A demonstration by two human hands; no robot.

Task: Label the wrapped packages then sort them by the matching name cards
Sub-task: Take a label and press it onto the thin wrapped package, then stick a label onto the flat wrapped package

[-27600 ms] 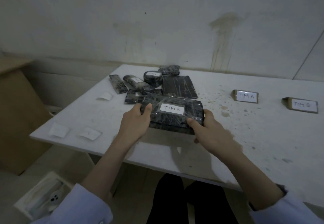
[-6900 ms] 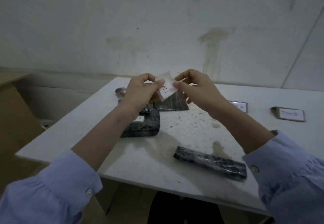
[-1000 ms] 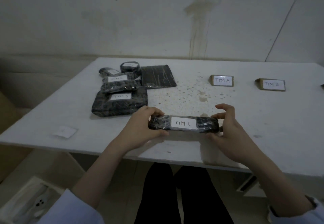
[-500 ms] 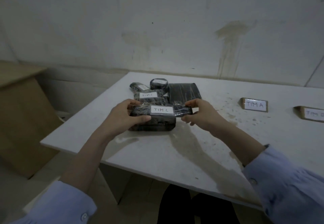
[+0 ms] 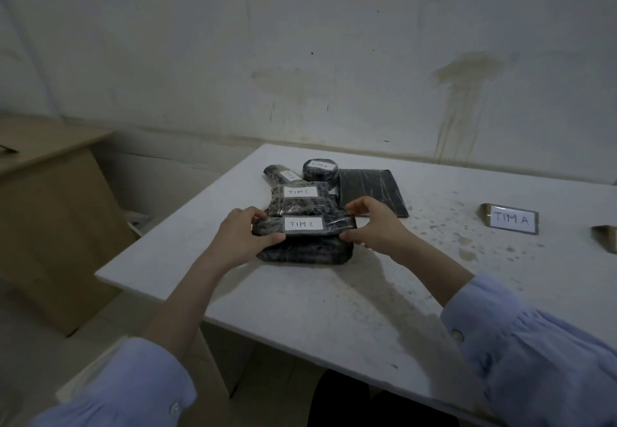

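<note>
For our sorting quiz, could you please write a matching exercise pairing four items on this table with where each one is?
Items
1. long TIM C package
2. round TIM A package
3. flat unlabelled package
4. TIM A name card

Places
a. standing alone on the table's right side
b. held at both ends by left hand and right hand
c. lying flat, right of the pile
d. at the pile's far end

Pairs: 1-b, 2-d, 3-c, 4-a
</note>
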